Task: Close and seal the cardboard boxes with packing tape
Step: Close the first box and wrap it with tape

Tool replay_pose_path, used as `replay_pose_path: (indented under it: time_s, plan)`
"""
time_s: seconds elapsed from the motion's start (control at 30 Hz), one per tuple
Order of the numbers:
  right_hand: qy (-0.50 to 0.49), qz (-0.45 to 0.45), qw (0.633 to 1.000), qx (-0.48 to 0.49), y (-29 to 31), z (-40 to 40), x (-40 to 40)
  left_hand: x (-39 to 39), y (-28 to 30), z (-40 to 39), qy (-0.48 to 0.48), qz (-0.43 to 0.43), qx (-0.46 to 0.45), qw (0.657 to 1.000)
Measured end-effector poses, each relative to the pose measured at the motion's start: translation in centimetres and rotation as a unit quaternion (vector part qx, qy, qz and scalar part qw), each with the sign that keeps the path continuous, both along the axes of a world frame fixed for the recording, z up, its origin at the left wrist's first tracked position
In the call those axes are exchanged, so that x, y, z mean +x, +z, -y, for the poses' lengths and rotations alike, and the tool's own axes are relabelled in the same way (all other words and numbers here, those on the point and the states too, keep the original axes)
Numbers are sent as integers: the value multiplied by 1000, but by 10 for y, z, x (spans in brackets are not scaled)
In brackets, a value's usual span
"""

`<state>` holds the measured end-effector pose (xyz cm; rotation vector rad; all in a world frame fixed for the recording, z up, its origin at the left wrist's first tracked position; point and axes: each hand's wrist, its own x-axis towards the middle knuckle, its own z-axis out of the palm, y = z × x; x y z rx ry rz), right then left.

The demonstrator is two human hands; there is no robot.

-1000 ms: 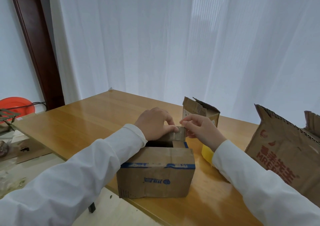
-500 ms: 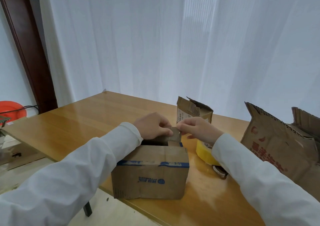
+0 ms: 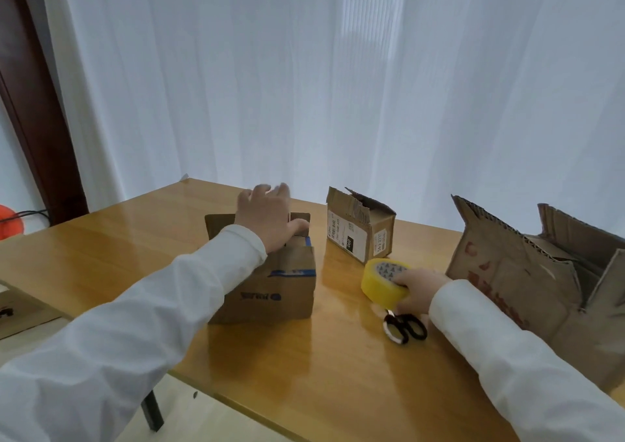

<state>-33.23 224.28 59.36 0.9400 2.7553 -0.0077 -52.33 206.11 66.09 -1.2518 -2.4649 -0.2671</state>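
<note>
On the wooden worktop (image 3: 142, 255), a big open box (image 3: 527, 292) sits at the right. Left of centre, the left hand (image 3: 270, 218) rests with spread fingers on a small box (image 3: 270, 286). The right hand (image 3: 417, 287) grips the yellow tape roll (image 3: 380, 284), just beyond black scissors (image 3: 404, 328).

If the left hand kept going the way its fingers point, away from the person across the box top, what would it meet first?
Probably the raised far flap of the blue-taped box: the left hand lies over the opening with that flap just beyond it. Past it only bare table shows, then curtain. Depth is unclear.
</note>
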Motion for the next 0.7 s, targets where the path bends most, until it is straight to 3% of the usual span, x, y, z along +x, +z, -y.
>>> replay_pose_path:
  time_s: [0.1, 0.23, 0.3, 0.57, 0.7]
  plan:
    - [24, -68, 997, -38, 12, 0, -2, 32, -3, -5, -82, -21, 46, 995]
    - [68, -206, 966, -143, 35, 18, -4, 65, -22, -17, -163, 42, 30, 985]
    - [84, -245, 949, -178, 42, 26, -1, 66, -27, -21, -170, 88, 65, 979]
    - [90, -332, 887, -309, 47, 34, 7, 54, -17, -18, -196, 276, 194, 921]
    - [60, -319, 847, -420, 50, 39, 9, 56, -7, -19, -186, 255, 156, 936]
